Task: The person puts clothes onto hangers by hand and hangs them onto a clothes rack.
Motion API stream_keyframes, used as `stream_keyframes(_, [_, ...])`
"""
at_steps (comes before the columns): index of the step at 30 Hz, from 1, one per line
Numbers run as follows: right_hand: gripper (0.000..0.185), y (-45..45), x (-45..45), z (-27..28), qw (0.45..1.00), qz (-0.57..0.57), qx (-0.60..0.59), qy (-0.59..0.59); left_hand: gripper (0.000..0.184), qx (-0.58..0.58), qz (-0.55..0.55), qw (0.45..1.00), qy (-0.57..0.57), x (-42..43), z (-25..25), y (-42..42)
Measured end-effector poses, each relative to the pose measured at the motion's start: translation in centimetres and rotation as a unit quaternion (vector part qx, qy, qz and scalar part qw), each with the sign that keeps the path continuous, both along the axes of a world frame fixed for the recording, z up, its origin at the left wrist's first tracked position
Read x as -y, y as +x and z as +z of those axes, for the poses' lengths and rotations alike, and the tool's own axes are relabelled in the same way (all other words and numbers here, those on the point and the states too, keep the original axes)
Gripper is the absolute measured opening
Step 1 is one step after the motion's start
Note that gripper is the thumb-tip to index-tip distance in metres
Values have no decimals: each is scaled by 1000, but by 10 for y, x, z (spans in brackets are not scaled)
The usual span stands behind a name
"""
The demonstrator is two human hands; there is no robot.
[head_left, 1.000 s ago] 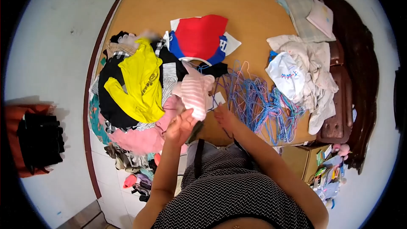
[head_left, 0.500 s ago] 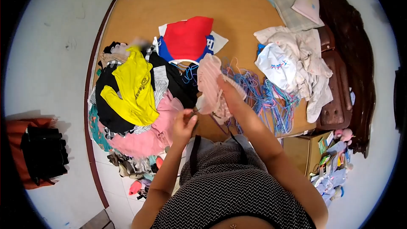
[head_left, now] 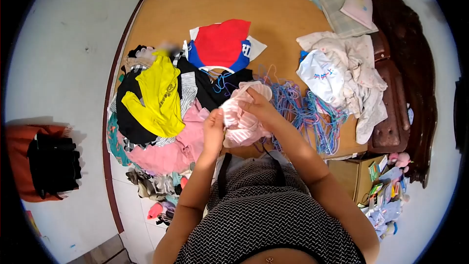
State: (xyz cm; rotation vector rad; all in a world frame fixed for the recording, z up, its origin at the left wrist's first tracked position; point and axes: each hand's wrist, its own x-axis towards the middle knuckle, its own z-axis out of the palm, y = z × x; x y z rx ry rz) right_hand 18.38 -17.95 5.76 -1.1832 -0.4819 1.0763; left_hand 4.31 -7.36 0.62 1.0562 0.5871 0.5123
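Observation:
A pink-and-white striped garment (head_left: 244, 123) hangs bunched between my two hands, close in front of my body. My left hand (head_left: 214, 128) pinches its left edge, fingers closed. At its upper right, my right hand (head_left: 256, 106) grips the cloth with the thumb over it. The garment's exact kind is hard to make out in its folds. Just left of it lies a heap of clothes, with a yellow top (head_left: 159, 99) over black and pink pieces (head_left: 171, 154). A red, white and blue shirt (head_left: 221, 44) is spread out beyond my hands.
Blue and purple hangers (head_left: 310, 117) lie tangled to the right. Behind them are a white bag-like cloth (head_left: 320, 73) and a crumpled pale cloth (head_left: 366, 88). A cardboard box (head_left: 354, 178) stands at the lower right, and shoes (head_left: 154, 188) are on the floor at left.
My left hand has moved up and right and now grips the striped garment's edge. The garment has been lowered slightly and bunched between both hands. The view has shifted slightly.

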Motion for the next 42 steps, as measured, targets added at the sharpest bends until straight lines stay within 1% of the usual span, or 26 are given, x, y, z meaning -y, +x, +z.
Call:
stream_keyframes(1, [50,1,2,-2,1000,4,-1,2,25,46,57,996,-60,1,4,5])
stream_keyframes(3, [51,7,8,-11,992,-49,110,-30,25,75,121,978,-152,-10,15,1])
stream_keyframes(4, [48,13,9,-21,977,-79,194,-36,24,77,148,968,-187,-16,19,-3])
stream_keyframes(5, [48,19,14,-29,978,-74,194,-33,24,79,154,967,-185,-20,18,-8])
stream_keyframes(7, [45,24,19,-26,983,-115,146,-6,22,91,146,964,-205,-25,12,-19])
stream_keyframes(9, [41,25,24,-19,979,-118,167,-11,22,99,132,965,-203,-26,13,-28])
stream_keyframes(12, [40,21,35,-25,983,-116,137,36,33,85,26,955,-282,-33,13,-41])
stream_keyframes(14, [39,22,48,-62,986,-29,165,13,35,76,26,950,-303,-39,15,-52])
stream_keyframes(15, [38,24,56,-79,978,43,201,-19,38,70,35,944,-320,-39,17,-58])
stream_keyframes(16, [35,19,68,-83,970,72,231,-35,39,69,57,943,-321,-38,19,-63])
stream_keyframes(17, [32,20,78,-110,953,150,240,-110,40,67,81,941,-321,-37,22,-69])
stream_keyframes(19, [31,18,103,-169,915,222,294,-162,40,49,103,949,-293,-32,24,-76])
stream_keyframes(20, [31,22,115,-192,917,222,288,-166,40,22,123,959,-255,-24,28,-76])
stream_keyframes(22, [33,33,139,-238,841,229,377,-313,37,-7,130,977,-170,-11,45,-74])
stream_keyframes(24, [34,46,161,-289,854,92,356,-368,28,-42,150,981,-112,-6,45,-81])
stream_keyframes(25, [34,53,165,-312,857,95,351,-366,25,-53,153,983,-82,-5,44,-84])
stream_keyframes(27, [31,71,165,-346,869,-40,246,-428,24,-84,162,981,-64,-5,45,-94])
stream_keyframes(28, [31,76,158,-340,871,-36,241,-426,23,-109,169,979,-47,-3,47,-95])
stream_keyframes(30, [28,85,143,-330,900,-59,131,-412,23,-123,180,976,-24,3,59,-93])
stream_keyframes(33, [31,76,108,-400,912,-82,103,-389,25,-148,197,969,1,12,68,-100])
stream_keyframes(34, [36,74,98,-414,901,-75,88,-419,27,-160,214,964,11,20,77,-95])
stream_keyframes(35, [36,71,89,-440,903,-69,85,-415,30,-171,232,957,23,25,83,-91])
stream_keyframes(36, [34,67,83,-472,897,-64,124,-419,37,-178,222,958,32,30,86,-94])
stream_keyframes(37, [33,62,80,-491,890,-60,163,-421,37,-184,226,956,36,35,87,-96])
stream_keyframes(38, [33,60,78,-496,893,-55,158,-418,39,-205,234,949,50,40,90,-97])
stream_keyframes(42, [23,70,63,-495,906,-157,145,-366,59,-249,231,939,58,52,103,-86])
